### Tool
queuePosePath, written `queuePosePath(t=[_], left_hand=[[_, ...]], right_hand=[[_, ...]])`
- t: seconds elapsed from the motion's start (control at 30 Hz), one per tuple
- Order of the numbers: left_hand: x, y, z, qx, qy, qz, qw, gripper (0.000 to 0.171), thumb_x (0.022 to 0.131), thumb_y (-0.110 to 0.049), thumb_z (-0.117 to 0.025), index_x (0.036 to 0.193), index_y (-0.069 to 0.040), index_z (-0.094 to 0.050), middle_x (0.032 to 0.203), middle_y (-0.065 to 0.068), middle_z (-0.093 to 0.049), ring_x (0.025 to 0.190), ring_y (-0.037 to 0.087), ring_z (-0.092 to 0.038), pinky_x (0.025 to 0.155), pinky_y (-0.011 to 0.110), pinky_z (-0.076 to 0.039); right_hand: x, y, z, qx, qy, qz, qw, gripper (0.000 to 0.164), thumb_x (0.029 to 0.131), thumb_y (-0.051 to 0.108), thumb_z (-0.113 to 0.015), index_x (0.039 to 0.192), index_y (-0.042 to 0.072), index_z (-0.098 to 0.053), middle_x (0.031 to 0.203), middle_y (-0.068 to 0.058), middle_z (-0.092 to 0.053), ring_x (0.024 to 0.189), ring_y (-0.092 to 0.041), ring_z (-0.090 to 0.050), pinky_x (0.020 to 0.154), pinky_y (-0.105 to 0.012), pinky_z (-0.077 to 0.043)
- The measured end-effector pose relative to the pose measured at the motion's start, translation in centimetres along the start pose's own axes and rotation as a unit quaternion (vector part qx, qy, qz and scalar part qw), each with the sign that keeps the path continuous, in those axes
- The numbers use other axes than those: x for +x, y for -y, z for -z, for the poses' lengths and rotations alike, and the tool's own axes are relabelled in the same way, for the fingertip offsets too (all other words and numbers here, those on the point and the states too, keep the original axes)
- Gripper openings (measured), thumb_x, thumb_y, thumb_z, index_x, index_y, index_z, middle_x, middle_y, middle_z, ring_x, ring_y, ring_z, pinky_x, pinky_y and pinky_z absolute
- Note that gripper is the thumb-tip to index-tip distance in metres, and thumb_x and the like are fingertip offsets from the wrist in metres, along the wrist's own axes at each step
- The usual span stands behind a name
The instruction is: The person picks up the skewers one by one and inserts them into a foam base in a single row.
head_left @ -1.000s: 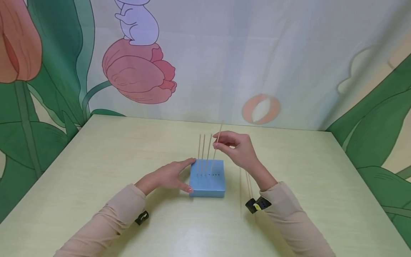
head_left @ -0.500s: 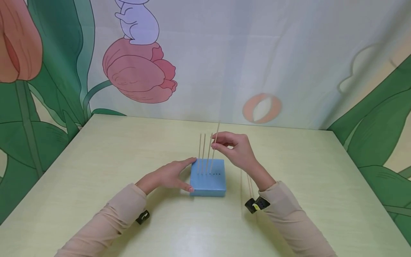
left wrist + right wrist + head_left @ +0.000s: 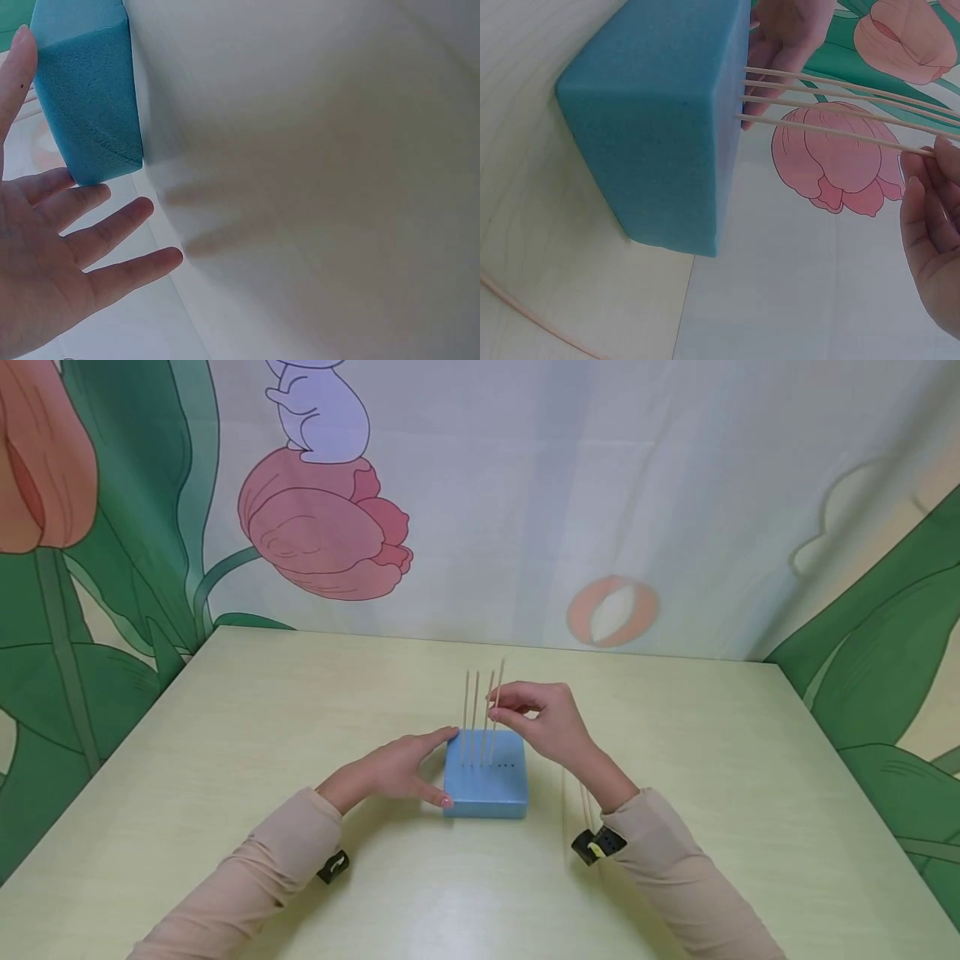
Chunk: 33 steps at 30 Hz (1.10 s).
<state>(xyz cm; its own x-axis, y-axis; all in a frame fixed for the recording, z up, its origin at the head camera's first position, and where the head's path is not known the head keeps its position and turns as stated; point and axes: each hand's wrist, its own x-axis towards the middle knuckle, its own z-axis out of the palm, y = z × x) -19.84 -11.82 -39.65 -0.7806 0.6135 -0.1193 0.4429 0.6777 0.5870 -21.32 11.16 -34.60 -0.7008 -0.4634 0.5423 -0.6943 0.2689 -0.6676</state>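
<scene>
A light blue foam block (image 3: 487,793) stands on the table, with a row of small holes in its top. Three thin wooden skewers (image 3: 465,706) rise from the left part of that row. Just right of them, my right hand (image 3: 546,720) pinches a fourth skewer (image 3: 832,135) between thumb and fingertips; its lower end meets the block top at the row. At the block's left side, my left hand (image 3: 401,768) touches it with thumb and forefinger spread along the edge. In the left wrist view the fingers (image 3: 112,232) look straight, some reaching past the block's corner.
Several loose skewers (image 3: 564,818) lie on the pale wooden table (image 3: 300,693) right of the block, partly hidden beneath the right forearm. Dark straps with cameras (image 3: 598,844) sit at the wrists. A curtain (image 3: 480,510) printed with flowers hangs behind the table.
My right hand has moved slightly left and down with its skewer. The skewer's top has lowered and it leans less, now nearly parallel to the others. The left hand keeps its place.
</scene>
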Motion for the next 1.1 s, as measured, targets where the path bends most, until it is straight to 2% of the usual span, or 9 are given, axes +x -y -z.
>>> queuePosePath(t=[0.43, 0.7, 0.9, 1.1], left_hand=[[-0.08, -0.12, 0.13, -0.002, 0.003, 0.005, 1.0, 0.1, 0.069, -0.042, -0.077, 0.144, -0.003, -0.022, 0.142, 0.014, -0.035, 0.128, 0.03, -0.034, 0.103, 0.044, -0.03], [-0.01, 0.05, 0.1, -0.004, 0.004, -0.003, 1.0, 0.1, 0.07, -0.041, -0.077, 0.143, -0.002, -0.021, 0.142, 0.015, -0.034, 0.128, 0.031, -0.033, 0.103, 0.044, -0.029], [-0.03, 0.0, 0.07, -0.006, 0.004, -0.004, 1.0, 0.1, 0.07, -0.041, -0.077, 0.143, -0.002, -0.021, 0.142, 0.015, -0.034, 0.129, 0.03, -0.033, 0.103, 0.044, -0.029], [-0.07, -0.05, 0.09, -0.008, 0.005, -0.001, 1.0, 0.1, 0.07, -0.041, -0.077, 0.144, -0.002, -0.021, 0.143, 0.014, -0.034, 0.129, 0.03, -0.033, 0.103, 0.045, -0.029]], right_hand=[[-0.51, -0.36, -0.2, -0.006, 0.005, 0.027, 1.0, 0.009, 0.076, 0.001, -0.071, 0.085, -0.001, -0.07, 0.077, -0.008, -0.069, 0.063, -0.014, -0.063, 0.059, -0.025, -0.052], [-0.47, -0.21, -0.37, 0.009, 0.02, 0.005, 1.0, 0.007, 0.078, 0.004, -0.07, 0.085, 0.001, -0.069, 0.079, -0.005, -0.067, 0.069, -0.011, -0.059, 0.061, -0.025, -0.052], [-0.21, -0.06, -0.74, 0.018, 0.012, 0.007, 1.0, 0.005, 0.078, 0.004, -0.071, 0.078, -0.001, -0.069, 0.075, -0.006, -0.066, 0.064, -0.011, -0.058, 0.06, -0.026, -0.052], [-0.12, 0.09, -0.78, 0.017, 0.02, -0.012, 1.0, 0.006, 0.078, 0.006, -0.071, 0.076, 0.0, -0.069, 0.074, -0.005, -0.067, 0.064, -0.009, -0.058, 0.06, -0.025, -0.052]])
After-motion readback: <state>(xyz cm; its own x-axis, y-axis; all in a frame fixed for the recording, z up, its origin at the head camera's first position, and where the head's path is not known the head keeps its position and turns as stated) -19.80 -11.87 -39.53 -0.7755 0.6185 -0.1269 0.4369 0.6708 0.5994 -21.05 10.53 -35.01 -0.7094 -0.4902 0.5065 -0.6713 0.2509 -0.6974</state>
